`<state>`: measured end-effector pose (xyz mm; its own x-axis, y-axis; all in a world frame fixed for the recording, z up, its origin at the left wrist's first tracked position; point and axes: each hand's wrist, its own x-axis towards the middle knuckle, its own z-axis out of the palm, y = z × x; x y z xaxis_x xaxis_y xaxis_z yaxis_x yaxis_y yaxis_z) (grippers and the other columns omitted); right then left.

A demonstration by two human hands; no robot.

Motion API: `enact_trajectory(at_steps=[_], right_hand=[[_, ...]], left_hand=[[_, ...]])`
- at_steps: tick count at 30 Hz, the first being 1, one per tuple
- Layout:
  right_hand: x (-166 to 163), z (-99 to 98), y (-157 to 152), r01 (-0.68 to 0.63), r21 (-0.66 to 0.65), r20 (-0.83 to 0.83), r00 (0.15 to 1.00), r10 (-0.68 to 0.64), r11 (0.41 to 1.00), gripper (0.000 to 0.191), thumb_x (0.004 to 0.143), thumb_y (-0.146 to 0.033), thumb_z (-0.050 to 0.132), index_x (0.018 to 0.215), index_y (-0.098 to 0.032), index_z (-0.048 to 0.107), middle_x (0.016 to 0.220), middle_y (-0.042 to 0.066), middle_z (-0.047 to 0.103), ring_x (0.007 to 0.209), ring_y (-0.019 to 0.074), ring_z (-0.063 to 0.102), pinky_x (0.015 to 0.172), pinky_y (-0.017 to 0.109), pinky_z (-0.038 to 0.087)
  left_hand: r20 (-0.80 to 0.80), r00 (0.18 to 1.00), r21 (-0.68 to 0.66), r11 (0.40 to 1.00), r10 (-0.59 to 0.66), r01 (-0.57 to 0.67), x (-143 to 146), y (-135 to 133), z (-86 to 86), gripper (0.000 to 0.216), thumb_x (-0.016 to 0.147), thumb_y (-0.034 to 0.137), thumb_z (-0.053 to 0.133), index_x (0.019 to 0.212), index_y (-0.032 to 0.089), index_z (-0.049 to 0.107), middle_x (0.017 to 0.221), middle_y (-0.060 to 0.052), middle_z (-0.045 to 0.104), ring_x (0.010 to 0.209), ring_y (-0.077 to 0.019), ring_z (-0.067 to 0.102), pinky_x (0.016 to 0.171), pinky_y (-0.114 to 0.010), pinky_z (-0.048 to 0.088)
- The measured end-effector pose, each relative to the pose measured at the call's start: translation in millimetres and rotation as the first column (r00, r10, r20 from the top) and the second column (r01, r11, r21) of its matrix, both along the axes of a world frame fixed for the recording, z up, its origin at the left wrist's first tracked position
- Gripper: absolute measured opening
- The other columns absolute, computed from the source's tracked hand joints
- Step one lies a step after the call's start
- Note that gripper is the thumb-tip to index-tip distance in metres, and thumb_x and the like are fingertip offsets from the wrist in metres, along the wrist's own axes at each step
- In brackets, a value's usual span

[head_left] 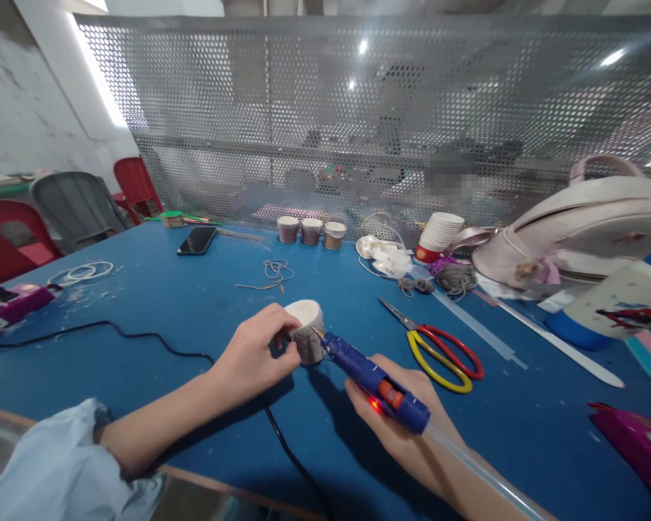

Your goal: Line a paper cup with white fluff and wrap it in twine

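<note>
A small paper cup [307, 341], its side wrapped in grey-brown yarn below a white rim, stands on the blue table. Thumb and fingers of my left hand [257, 346] pinch it at its left side. In my right hand [401, 405] is a dark blue glue gun [366, 373] with a lit red lamp and a clear glue stick out of its back. Its nozzle points at the cup's upper wall, touching or very close to it. To the right, scissors [434, 347] with red and yellow handles lie spread. Behind the cup is a loose loop of grey yarn [274, 273].
At the back stand three wrapped cups [311, 231] and a stack of paper cups [440, 235]. A phone [196, 240] lies at far left. A black cord [157, 340] crosses the table. Yarn balls [454, 278], glue sticks [466, 322] and a pale bag [580, 217] are at right.
</note>
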<state>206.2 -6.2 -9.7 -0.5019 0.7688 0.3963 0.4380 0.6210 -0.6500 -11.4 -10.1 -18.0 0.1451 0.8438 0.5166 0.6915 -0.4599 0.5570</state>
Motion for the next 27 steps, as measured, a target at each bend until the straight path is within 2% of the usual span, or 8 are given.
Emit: enact_trajectory(at_steps=[6, 12, 15, 19, 23, 27], right_hand=[[1.2, 0.5, -1.0, 0.006, 0.019, -0.015, 1.000, -0.006, 1.000, 0.026, 0.085, -0.025, 0.052, 0.063, -0.023, 0.039, 0.050, -0.008, 0.038, 0.040, 0.0080, 0.038, 0.044, 0.020, 0.034], [0.7, 1.6, -1.6, 0.004, 0.012, -0.010, 1.000, -0.003, 1.000, 0.026, 0.085, -0.024, 0.052, 0.063, -0.023, 0.039, 0.049, -0.008, 0.037, 0.040, 0.0077, 0.037, 0.043, 0.020, 0.034], [-0.3, 2.9, -1.4, 0.008, 0.016, -0.002, 1.000, -0.008, 1.000, 0.025, 0.085, -0.024, 0.052, 0.063, -0.023, 0.039, 0.050, -0.008, 0.038, 0.041, 0.0075, 0.037, 0.043, 0.020, 0.033], [-0.2, 4.6, -1.1, 0.019, 0.021, 0.017, 1.000, -0.020, 1.000, 0.025, 0.085, -0.023, 0.051, 0.064, -0.023, 0.039, 0.050, -0.008, 0.039, 0.042, 0.0077, 0.039, 0.044, 0.020, 0.034], [2.6, 1.8, 0.0, 0.012, 0.019, -0.003, 1.000, -0.012, 1.000, 0.025, 0.086, -0.025, 0.051, 0.064, -0.023, 0.040, 0.050, -0.008, 0.039, 0.041, 0.0073, 0.038, 0.042, 0.020, 0.032], [3.8, -1.1, 0.6, 0.015, -0.041, -0.028, 0.999, -0.017, 0.999, 0.026, 0.087, -0.028, 0.050, 0.063, -0.023, 0.041, 0.049, -0.009, 0.036, 0.040, 0.0071, 0.035, 0.041, 0.020, 0.030]], left_hand=[[0.031, 0.999, -0.033, 0.999, 0.010, -0.009, -1.5, 1.5, 3.7, 0.016, 0.087, 0.019, 0.048, 0.077, 0.017, 0.059, 0.075, -0.002, 0.059, 0.070, -0.0129, 0.054, 0.066, -0.024, 0.041], [-0.060, 0.995, 0.103, 0.992, 0.080, -0.073, -0.7, 5.5, -4.4, 0.012, 0.078, 0.012, 0.051, 0.067, 0.017, 0.052, 0.065, 0.001, 0.051, 0.059, -0.0105, 0.047, 0.058, -0.022, 0.038], [-0.069, 0.995, 0.119, 0.991, 0.076, -0.068, -0.3, 3.8, -6.3, 0.011, 0.076, 0.011, 0.051, 0.068, 0.017, 0.050, 0.067, 0.001, 0.051, 0.061, -0.0107, 0.047, 0.058, -0.022, 0.038], [-0.079, 0.995, 0.079, 0.995, 0.064, -0.058, -0.7, 2.4, -7.1, 0.007, 0.074, 0.011, 0.051, 0.072, 0.018, 0.050, 0.072, 0.001, 0.051, 0.065, -0.0119, 0.049, 0.061, -0.023, 0.039], [-0.104, 0.990, 0.007, 0.995, 0.100, -0.100, -1.7, 3.6, -5.6, 0.008, 0.072, 0.014, 0.052, 0.079, 0.017, 0.050, 0.073, 0.001, 0.050, 0.065, -0.0129, 0.047, 0.062, -0.025, 0.039], [-0.029, 0.996, -0.107, 0.990, 0.088, -0.091, -3.6, 2.6, -0.7, 0.011, 0.073, 0.017, 0.051, 0.084, 0.017, 0.052, 0.076, 0.001, 0.051, 0.066, -0.0130, 0.048, 0.064, -0.026, 0.040]])
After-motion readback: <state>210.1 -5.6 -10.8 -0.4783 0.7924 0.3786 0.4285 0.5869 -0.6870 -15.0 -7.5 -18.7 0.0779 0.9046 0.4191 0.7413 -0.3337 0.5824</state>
